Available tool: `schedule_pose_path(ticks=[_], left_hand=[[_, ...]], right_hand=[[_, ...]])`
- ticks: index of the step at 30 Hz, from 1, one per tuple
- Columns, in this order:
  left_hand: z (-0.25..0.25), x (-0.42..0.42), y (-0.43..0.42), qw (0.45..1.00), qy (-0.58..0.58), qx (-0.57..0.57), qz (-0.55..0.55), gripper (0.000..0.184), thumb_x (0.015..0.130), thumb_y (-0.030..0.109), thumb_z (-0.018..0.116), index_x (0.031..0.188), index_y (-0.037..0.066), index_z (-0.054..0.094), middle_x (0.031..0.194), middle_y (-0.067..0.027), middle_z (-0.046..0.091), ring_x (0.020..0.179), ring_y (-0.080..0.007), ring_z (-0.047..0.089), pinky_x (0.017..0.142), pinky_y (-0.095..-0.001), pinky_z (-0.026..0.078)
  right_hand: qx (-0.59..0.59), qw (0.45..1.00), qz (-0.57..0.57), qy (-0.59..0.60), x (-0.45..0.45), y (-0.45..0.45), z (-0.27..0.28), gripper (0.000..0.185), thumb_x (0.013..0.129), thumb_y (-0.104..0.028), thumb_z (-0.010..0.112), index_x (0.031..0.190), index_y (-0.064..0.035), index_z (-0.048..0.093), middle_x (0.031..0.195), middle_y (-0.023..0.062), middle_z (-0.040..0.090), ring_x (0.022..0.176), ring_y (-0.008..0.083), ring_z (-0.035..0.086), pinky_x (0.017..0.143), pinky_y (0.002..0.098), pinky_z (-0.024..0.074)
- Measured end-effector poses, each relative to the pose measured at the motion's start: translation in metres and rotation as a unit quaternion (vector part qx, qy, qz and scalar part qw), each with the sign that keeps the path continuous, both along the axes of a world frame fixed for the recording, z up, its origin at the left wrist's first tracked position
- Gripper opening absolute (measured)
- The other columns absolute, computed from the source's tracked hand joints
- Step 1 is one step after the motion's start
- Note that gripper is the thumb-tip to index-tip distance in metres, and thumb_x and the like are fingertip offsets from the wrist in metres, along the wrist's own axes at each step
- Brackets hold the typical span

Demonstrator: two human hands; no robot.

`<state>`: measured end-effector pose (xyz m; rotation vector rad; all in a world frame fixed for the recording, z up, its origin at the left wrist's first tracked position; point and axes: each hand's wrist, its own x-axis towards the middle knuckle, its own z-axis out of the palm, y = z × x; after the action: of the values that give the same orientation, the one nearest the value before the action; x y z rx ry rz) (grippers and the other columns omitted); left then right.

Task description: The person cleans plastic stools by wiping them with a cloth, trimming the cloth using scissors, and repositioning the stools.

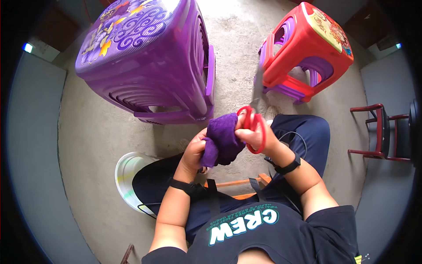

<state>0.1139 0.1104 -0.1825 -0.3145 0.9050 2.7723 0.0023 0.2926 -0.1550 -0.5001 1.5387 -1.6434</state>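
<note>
A piece of purple cloth [224, 136] is bunched up between my two hands, above my lap. My left hand [194, 148] grips its left side with the fingers wrapped around it. My right hand [255, 132] has a pair of scissors with red handles [263, 136] in it, and its fingertips touch the right edge of the cloth. The scissor blades [257, 90] point up and away from me, apart from the cloth and slightly blurred. Part of the cloth is hidden behind my fingers.
Ahead on the left stands a large purple plastic stool [162, 75]; a red and purple stool [303, 53] is ahead on the right. Beside my left leg sits a white bucket [127, 176]. A dark red-framed chair [382, 132] is at the far right. Wooden slats [237, 182] show between my legs.
</note>
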Motion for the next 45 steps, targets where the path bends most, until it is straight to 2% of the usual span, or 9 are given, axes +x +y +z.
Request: schedule_pose_path(ticks=[10,15,20,23,26,28,33,39,45], left_hand=[[-0.011,-0.002,0.009,0.974,0.019,-0.226,0.009,0.070,0.069,-0.005,0.040,0.138,0.002,0.039,0.129,-0.0145,0.052,0.108,-0.0162,0.055,0.090,-0.0241,0.045],[-0.032,0.004,0.030,0.950,0.012,-0.307,-0.048,0.097,0.062,0.008,0.066,0.147,0.009,0.019,0.143,-0.0186,0.037,0.127,-0.0253,0.043,0.103,-0.0309,0.033],[-0.029,0.004,0.030,0.773,0.075,-0.630,0.012,0.107,0.059,0.022,0.078,0.147,0.016,0.018,0.139,-0.0198,0.039,0.118,-0.0354,0.051,0.095,-0.0411,0.044],[-0.027,0.000,0.035,0.718,0.058,-0.694,-0.027,0.109,0.059,0.028,0.079,0.147,0.024,0.015,0.137,-0.0178,0.042,0.112,-0.0383,0.053,0.091,-0.0442,0.047],[-0.026,0.001,0.025,0.722,0.090,-0.685,0.039,0.070,0.063,0.029,0.076,0.126,0.021,0.045,0.127,-0.0180,0.049,0.106,-0.0392,0.056,0.088,-0.0438,0.047],[-0.028,0.001,0.021,0.689,0.132,-0.697,0.146,0.046,0.064,0.027,0.075,0.102,0.012,0.054,0.116,-0.0172,0.054,0.096,-0.0403,0.058,0.081,-0.0443,0.048],[0.004,0.012,-0.027,0.710,0.123,-0.594,0.356,0.048,0.070,0.018,0.079,0.104,0.004,0.049,0.093,-0.0160,0.061,0.086,-0.0246,0.062,0.076,-0.0344,0.048],[0.019,0.019,-0.035,0.778,0.134,-0.478,0.386,0.050,0.072,0.013,0.078,0.109,0.003,0.045,0.100,-0.0071,0.059,0.090,-0.0169,0.058,0.082,-0.0306,0.046],[0.020,0.024,-0.030,0.760,0.132,-0.523,0.363,0.050,0.075,0.009,0.075,0.113,0.003,0.043,0.105,-0.0083,0.058,0.096,-0.0153,0.056,0.086,-0.0310,0.046]], right_hand=[[-0.213,0.961,-0.176,0.003,-0.007,0.021,0.061,0.017,0.073,0.000,0.058,0.088,-0.0048,0.052,0.082,0.0074,0.057,0.068,0.0130,0.053,0.059,0.0241,0.0432],[-0.035,0.906,-0.175,0.384,0.016,0.003,0.080,0.011,0.075,0.006,0.051,0.078,-0.0048,0.050,0.070,0.0027,0.050,0.063,0.0108,0.048,0.059,0.0251,0.0399],[-0.134,0.880,-0.206,0.406,0.022,0.001,0.098,0.023,0.069,0.011,0.046,0.082,-0.0076,0.043,0.077,0.0066,0.050,0.070,0.0150,0.046,0.069,0.0291,0.0394],[-0.124,0.886,-0.160,0.416,0.032,-0.004,0.093,0.026,0.071,0.014,0.048,0.083,-0.0086,0.043,0.074,0.0065,0.052,0.065,0.0145,0.047,0.059,0.0275,0.0405],[-0.187,0.880,-0.100,0.425,0.037,-0.006,0.099,0.030,0.071,0.016,0.047,0.084,-0.0097,0.042,0.076,0.0084,0.052,0.067,0.0146,0.048,0.057,0.0280,0.0436],[-0.187,0.890,-0.142,0.390,0.035,-0.010,0.089,0.029,0.067,0.011,0.044,0.087,-0.0086,0.043,0.083,0.0088,0.053,0.081,0.0193,0.050,0.082,0.0355,0.0408],[-0.072,0.941,-0.180,0.278,-0.007,0.000,0.057,0.027,0.075,0.003,0.049,0.102,0.0006,0.056,0.095,0.0133,0.061,0.083,0.0174,0.060,0.075,0.0284,0.0466],[-0.048,0.990,-0.130,-0.039,0.006,-0.024,-0.054,0.033,0.083,-0.013,0.062,0.112,0.0001,0.055,0.110,0.0130,0.063,0.090,0.0207,0.064,0.077,0.0307,0.0494],[-0.154,0.985,-0.006,-0.078,0.018,-0.044,-0.063,0.041,0.080,-0.011,0.064,0.118,0.0010,0.053,0.113,0.0095,0.061,0.106,0.0175,0.058,0.092,0.0303,0.0442]])
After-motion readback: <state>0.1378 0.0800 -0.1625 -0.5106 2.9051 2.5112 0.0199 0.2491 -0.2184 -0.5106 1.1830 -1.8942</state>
